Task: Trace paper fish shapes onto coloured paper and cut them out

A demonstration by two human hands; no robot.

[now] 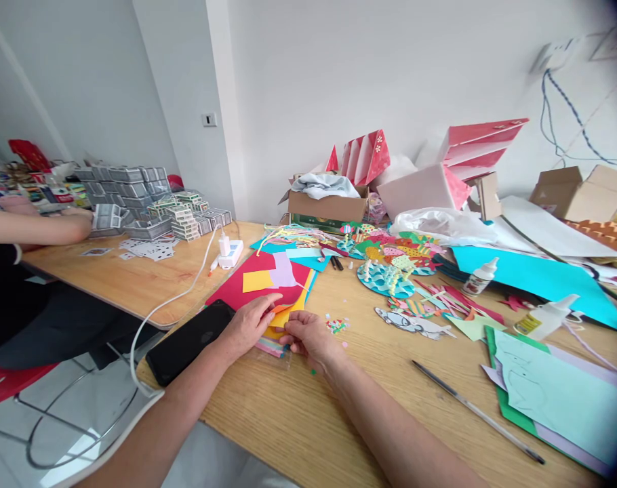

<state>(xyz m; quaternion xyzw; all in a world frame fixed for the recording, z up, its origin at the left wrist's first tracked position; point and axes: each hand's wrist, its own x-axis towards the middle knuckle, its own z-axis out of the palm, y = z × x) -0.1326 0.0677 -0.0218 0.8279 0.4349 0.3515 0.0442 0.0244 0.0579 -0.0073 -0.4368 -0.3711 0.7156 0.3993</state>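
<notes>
A stack of coloured paper lies before me, with a red sheet (222,288) on top and yellow sheets (284,317) showing at its near corner. My left hand (250,324) rests on the near edge of the red sheet, fingers stretched out and close together. Just to its right, my right hand (308,335) pinches the corner of the yellow paper between thumb and forefinger. Yellow and lilac paper pieces (284,270) lie on the red sheet. Under the stack, a clear plastic sleeve partly shows. A black phone (189,342) lies left of my left hand.
A white cable (150,301) loops past my left arm to a power strip (230,254). Rightward are paper fish cutouts (414,324), glue bottles (481,276), a pen (476,410) and pale green paper (563,393). Another person's arm (34,227) is beside stacked boxes (130,190).
</notes>
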